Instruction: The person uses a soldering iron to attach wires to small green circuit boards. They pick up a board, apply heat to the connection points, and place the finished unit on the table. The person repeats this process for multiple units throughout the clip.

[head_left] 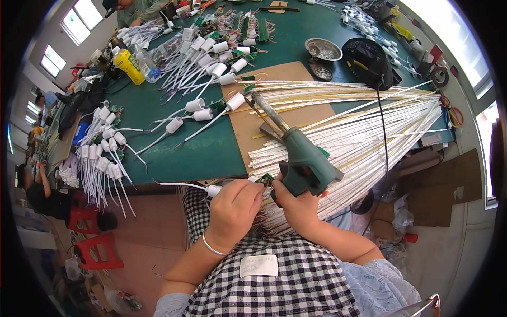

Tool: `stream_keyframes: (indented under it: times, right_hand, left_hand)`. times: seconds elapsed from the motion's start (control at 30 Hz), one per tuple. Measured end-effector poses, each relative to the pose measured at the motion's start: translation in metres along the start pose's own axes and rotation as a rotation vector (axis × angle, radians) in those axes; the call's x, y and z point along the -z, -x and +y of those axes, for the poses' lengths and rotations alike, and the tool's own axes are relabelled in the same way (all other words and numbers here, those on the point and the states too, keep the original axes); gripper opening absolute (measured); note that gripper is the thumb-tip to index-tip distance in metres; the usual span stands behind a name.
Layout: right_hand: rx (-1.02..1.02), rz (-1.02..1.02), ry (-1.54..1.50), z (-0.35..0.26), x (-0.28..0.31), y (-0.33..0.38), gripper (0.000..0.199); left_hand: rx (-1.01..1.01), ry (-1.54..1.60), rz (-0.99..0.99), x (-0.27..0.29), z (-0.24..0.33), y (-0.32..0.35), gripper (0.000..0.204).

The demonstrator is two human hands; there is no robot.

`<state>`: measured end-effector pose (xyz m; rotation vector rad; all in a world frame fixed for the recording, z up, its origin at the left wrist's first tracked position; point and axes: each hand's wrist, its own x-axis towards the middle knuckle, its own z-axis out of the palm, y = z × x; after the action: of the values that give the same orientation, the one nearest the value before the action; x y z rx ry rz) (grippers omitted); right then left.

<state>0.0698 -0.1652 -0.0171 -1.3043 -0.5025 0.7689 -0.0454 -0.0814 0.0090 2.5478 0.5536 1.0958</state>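
Observation:
My right hand (302,212) grips a dark green soldering gun (310,161), its metal tip angled up and to the left over the brown sheet. Close beside it, my left hand (235,210) pinches a white lead assembly. A small green circuit board (265,179) pokes out between the two hands, and a white cylindrical cap (213,190) with a white cable shows left of my fingers. The right fingertips are partly hidden by the gun. Long white LED strips (364,142) fan out below and right of the gun. Several capped leads (198,114) lie left of its tip.
A brown sheet (290,74) lies on the green table (190,153). Farther back are a metal bowl (330,50), a black cap-like item (368,62) and a yellow bottle (128,66). More capped leads (105,153) hang over the left edge. Red stools (97,252) stand below; another person (142,10) sits opposite.

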Motion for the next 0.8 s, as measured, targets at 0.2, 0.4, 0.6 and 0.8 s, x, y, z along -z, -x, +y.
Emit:
stream_keyframes:
  times: [0.2,0.4,0.6,0.8]
  right_hand:
    - [-0.031,-0.017,0.067,-0.003,0.000,0.003,0.013]
    - [0.047,-0.038,0.042,-0.002,-0.002,0.003,0.013]
    - [-0.110,-0.051,-0.072,0.003,0.000,0.003,0.013]
    - [0.004,-0.033,0.011,0.011,0.001,0.002,0.013]
  left_hand:
    - [-0.097,-0.075,0.129,0.004,0.012,-0.016,0.023]
    - [-0.107,-0.091,0.072,0.002,0.004,-0.005,0.024]
    - [-0.110,-0.071,-0.023,0.003,0.001,0.003,0.025]
    - [-0.059,0.003,-0.043,-0.001,0.004,0.004,0.024]
